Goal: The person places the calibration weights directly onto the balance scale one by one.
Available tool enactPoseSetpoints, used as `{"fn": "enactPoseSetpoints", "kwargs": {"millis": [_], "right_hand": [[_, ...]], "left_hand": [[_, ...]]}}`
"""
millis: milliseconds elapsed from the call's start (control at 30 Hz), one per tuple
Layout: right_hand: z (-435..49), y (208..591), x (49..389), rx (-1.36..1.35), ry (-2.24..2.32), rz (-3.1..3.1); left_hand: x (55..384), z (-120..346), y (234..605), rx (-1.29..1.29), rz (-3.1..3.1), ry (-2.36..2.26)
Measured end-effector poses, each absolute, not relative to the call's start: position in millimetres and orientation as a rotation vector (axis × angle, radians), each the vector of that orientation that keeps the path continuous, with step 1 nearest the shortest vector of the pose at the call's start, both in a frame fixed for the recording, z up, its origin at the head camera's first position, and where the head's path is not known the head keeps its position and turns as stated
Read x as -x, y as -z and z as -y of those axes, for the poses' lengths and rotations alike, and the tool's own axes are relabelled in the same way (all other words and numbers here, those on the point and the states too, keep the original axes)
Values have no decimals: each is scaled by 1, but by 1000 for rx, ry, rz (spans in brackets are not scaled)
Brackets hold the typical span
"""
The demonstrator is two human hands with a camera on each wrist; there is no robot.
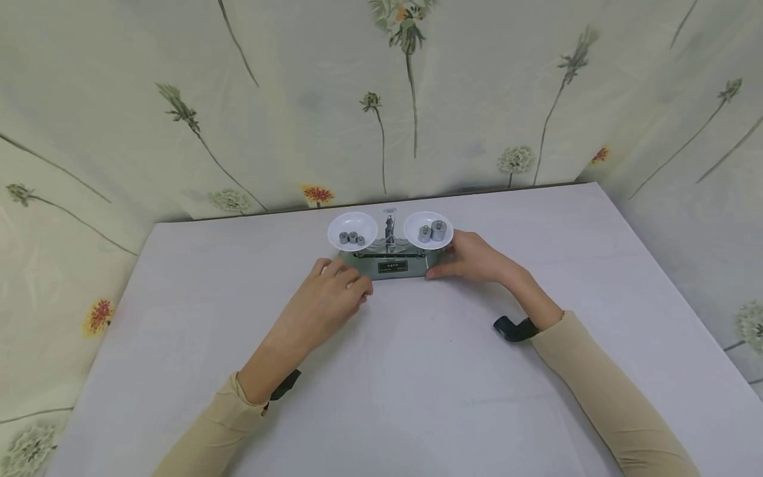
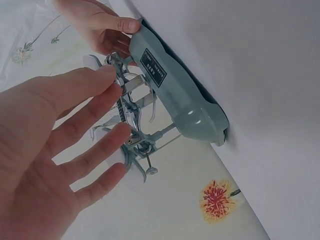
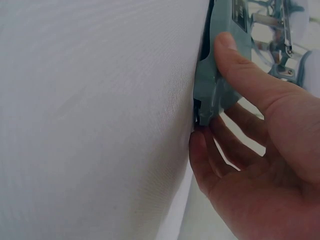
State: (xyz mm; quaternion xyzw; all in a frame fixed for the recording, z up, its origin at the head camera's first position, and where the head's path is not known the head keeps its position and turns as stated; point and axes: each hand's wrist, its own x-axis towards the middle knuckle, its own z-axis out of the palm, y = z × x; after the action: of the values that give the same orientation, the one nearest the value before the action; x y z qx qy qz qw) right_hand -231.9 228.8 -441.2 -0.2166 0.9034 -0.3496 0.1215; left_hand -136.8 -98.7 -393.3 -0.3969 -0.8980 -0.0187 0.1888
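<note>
A green-grey balance scale (image 1: 411, 265) stands on the table, with a dark label on the front of its base. Three small metal weights (image 1: 353, 238) sit in its left white pan (image 1: 357, 220). Two larger weights (image 1: 438, 230) are in the right pan (image 1: 417, 224). My right hand (image 1: 473, 257) grips the right end of the base, thumb (image 3: 230, 55) on the front and fingers curled round the end and back. In front of the left end hovers my left hand (image 1: 328, 301), holding nothing. The left wrist view shows its fingers (image 2: 95, 150) spread and slightly bent near the beam.
A white cloth covers the table (image 1: 417, 384), whose far edge runs just behind the scale. Floral curtains (image 1: 310, 119) hang behind and at both sides. Dark straps (image 1: 514, 329) are on both wrists, below beige sleeves (image 1: 596, 377).
</note>
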Motion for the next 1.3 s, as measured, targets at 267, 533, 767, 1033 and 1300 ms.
{"fn": "enactPoseSetpoints", "kwargs": {"millis": [267,533,767,1033,1300], "right_hand": [[-228,437,232,638,1019,-2642],[-229,437,233,634,1018,-2638],[-230,440,234,629,1010,-2641],[-230,443,233,629,1026,-2636],[-229,441,231,622,1034,-2630]], "left_hand": [[140,100,384,1106,2498,56],[144,102,381,1082,2433,76],[153,106,378,1049,2323,152],[166,109,372,955,2273,191],[176,109,375,885,2269,207]]}}
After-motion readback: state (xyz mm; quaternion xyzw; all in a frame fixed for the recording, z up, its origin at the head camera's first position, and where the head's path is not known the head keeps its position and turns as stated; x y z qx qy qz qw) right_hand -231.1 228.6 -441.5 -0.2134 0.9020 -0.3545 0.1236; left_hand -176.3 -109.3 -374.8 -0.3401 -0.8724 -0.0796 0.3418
